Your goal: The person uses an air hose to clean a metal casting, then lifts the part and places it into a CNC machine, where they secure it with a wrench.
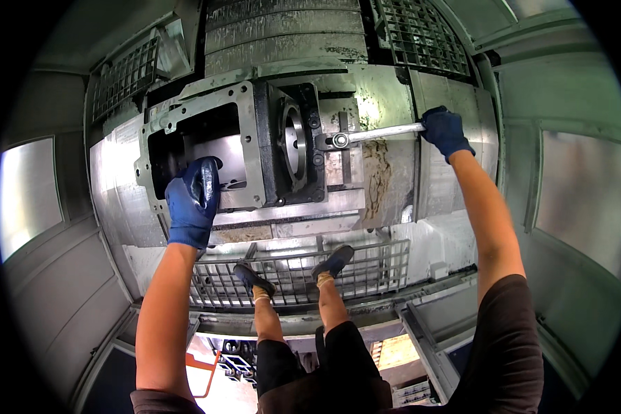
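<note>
My right hand (446, 131), in a dark blue glove, is closed round the outer end of a long silver wrench (386, 132). The wrench's ring end sits over a nut on a small clamp (324, 142) beside a large dark metal casting (252, 148). A flat, drilled flange frames the casting's rectangular opening, and a round bore shows in its right side. My left hand (193, 203), also gloved in blue, is at the lower edge of this opening. Its fingers curl over the rim into the opening, and their tips are partly hidden.
Stained metal plates form the machine bed (386, 179) under the casting. Below it my feet stand on a metal grating (297, 279). More grid panels (426, 34) lie at the far corners. Grey-green enclosure walls (566, 172) rise on both sides, with windows.
</note>
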Demonstrator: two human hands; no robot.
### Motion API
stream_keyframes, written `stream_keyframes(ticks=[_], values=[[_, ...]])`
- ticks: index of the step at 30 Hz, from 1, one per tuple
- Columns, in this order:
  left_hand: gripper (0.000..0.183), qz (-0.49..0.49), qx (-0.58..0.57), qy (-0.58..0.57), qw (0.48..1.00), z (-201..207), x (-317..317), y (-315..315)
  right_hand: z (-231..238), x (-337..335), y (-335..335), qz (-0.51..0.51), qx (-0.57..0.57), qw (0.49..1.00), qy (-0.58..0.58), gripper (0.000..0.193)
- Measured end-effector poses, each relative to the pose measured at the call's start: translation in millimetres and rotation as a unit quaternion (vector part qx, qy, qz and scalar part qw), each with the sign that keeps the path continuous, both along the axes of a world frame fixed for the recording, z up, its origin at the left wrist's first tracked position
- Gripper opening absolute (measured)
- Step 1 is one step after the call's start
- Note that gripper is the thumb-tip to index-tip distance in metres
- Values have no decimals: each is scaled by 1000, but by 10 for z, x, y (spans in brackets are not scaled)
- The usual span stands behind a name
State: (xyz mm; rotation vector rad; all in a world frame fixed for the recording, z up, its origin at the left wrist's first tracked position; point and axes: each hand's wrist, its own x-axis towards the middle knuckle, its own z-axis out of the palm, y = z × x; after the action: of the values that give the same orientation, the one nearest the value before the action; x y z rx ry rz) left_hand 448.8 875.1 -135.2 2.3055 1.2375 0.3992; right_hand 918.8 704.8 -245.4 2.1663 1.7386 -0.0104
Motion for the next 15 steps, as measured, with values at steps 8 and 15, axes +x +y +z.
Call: stream_keyframes(ticks=[8,15], values=[[25,25,-25,-23,999,-7,8,-28,-74,-357,-11,-168,81,983,-1,32],[35,16,-16,-27,999,-38,-20,-45,-133,-254,-171,-140,173,974,44,36]])
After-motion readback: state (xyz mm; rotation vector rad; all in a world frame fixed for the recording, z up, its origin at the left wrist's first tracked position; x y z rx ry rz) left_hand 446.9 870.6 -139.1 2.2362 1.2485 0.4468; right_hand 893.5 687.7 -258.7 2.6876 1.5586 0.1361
